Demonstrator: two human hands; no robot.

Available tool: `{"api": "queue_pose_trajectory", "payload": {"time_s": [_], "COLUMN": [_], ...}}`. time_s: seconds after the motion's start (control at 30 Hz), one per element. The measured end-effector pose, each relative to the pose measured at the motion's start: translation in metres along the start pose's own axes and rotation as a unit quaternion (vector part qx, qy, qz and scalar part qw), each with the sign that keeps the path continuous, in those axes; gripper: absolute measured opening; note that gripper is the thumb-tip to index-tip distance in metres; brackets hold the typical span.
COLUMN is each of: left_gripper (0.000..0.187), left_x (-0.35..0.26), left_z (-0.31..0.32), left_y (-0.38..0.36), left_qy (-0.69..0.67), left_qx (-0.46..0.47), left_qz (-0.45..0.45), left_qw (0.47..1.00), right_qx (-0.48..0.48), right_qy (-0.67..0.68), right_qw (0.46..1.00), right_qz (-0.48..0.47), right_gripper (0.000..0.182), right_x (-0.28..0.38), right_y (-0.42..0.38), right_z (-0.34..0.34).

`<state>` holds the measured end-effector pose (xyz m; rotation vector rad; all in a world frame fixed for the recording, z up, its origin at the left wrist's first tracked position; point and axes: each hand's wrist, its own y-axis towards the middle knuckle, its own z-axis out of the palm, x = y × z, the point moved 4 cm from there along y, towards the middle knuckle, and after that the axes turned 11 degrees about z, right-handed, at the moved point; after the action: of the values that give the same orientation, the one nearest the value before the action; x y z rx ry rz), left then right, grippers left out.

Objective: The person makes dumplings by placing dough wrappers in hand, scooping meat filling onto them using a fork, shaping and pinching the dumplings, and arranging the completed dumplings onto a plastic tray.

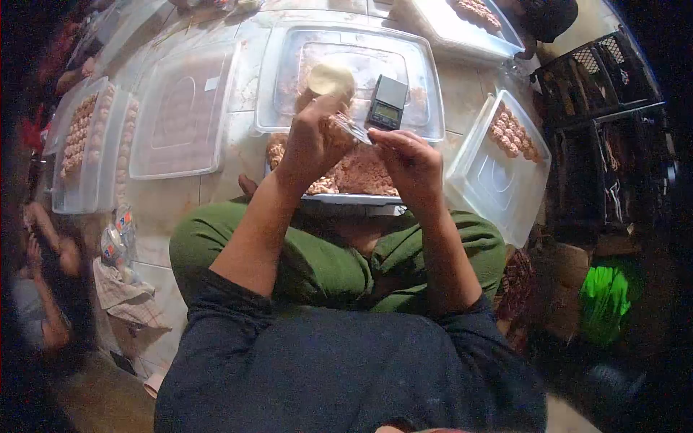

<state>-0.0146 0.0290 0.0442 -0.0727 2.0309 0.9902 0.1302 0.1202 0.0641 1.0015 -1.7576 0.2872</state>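
My right hand [411,155] pinches the handle of a metal spoon [355,130], whose bowl end points toward my left hand [319,126]. My left hand is closed around a brown, crumbly lump [336,134], mostly hidden by the fingers. Just beyond the left knuckles shows a pale yellow round thing [330,78]. Below both hands, in front of my lap, a tray [361,200] contains brown minced mixture [372,175] and paler shaped lumps [323,185] on its left side. A small digital scale [388,101] lies beyond the right hand on a clear plastic lid [426,72].
Clear plastic boxes with rows of brown balls stand at left [94,144], right [505,173] and back right [462,32]. Another lid [184,115] lies on the tiled floor. Dark crates [606,94] stand at far right. Another person's arm [50,289] shows at far left.
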Motion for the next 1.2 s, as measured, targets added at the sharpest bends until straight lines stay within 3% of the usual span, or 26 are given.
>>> {"api": "queue_pose_trajectory", "payload": {"time_s": [0.03, 0.1, 0.13, 0.23, 0.33, 0.43, 0.53, 0.63, 0.7, 0.77, 0.83, 0.93, 1.03, 1.17, 1.2], "left_gripper": [0.045, 0.033, 0.024, 0.017, 0.018, 0.018, 0.021, 0.022, 0.021, 0.025, 0.034, 0.051, 0.074, 0.101, 0.095], "left_x": [0.004, 0.005, 0.003, -0.010, -0.001, -0.001, -0.006, -0.015, -0.026, -0.026, -0.013, 0.000, -0.010, -0.004, -0.010], "left_z": [-0.001, 0.001, 0.003, 0.004, 0.008, 0.004, 0.006, 0.005, 0.005, 0.005, 0.003, 0.003, 0.000, 0.010, 0.007], "left_y": [0.000, -0.001, -0.004, 0.001, -0.004, -0.002, -0.002, 0.002, 0.006, 0.006, 0.002, -0.004, 0.001, 0.001, 0.003], "left_qy": [0.007, -0.092, -0.212, -0.241, -0.286, -0.140, -0.127, -0.119, -0.093, -0.066, -0.038, -0.074, 0.008, -0.171, -0.140], "left_qx": [0.016, 0.013, 0.019, 0.028, 0.039, 0.033, 0.032, 0.006, -0.071, -0.065, 0.025, 0.069, -0.005, -0.039, -0.054], "left_qz": [0.029, -0.009, -0.094, -0.166, -0.167, -0.050, -0.050, 0.005, -0.016, -0.020, -0.006, -0.088, -0.012, -0.054, -0.029], "left_qw": [0.999, 0.996, 0.973, 0.956, 0.943, 0.988, 0.990, 0.993, 0.993, 0.996, 0.999, 0.991, 1.000, 0.983, 0.988], "right_qx": [-0.016, -0.051, -0.063, -0.014, -0.028, -0.018, -0.007, 0.009, -0.009, -0.060, -0.067, -0.043, 0.000, 0.053, 0.061], "right_qy": [0.000, -0.001, -0.019, -0.071, -0.086, -0.084, -0.095, -0.057, 0.002, 0.000, 0.008, 0.054, 0.163, 0.187, 0.204], "right_qw": [1.000, 0.997, 0.993, 0.990, 0.989, 0.991, 0.992, 0.995, 0.995, 0.998, 0.997, 0.995, 0.977, 0.956, 0.948], "right_qz": [-0.019, -0.056, -0.098, -0.124, -0.118, -0.101, -0.085, -0.079, -0.101, -0.026, 0.038, 0.077, 0.136, 0.219, 0.239], "right_gripper": [0.020, 0.020, 0.021, 0.021, 0.020, 0.020, 0.019, 0.017, 0.017, 0.015, 0.013, 0.014, 0.015, 0.017, 0.018], "right_x": [0.002, 0.006, 0.013, 0.023, 0.019, 0.018, 0.015, 0.009, 0.004, 0.006, 0.001, -0.006, -0.010, -0.019, -0.011], "right_y": [0.001, 0.003, 0.005, 0.005, 0.008, 0.010, 0.008, 0.010, 0.013, 0.014, 0.012, 0.011, 0.010, 0.006, 0.003], "right_z": [-0.001, -0.005, -0.008, -0.009, -0.012, -0.017, -0.019, -0.020, -0.024, -0.038, -0.042, -0.037, -0.032, -0.027, -0.023]}}
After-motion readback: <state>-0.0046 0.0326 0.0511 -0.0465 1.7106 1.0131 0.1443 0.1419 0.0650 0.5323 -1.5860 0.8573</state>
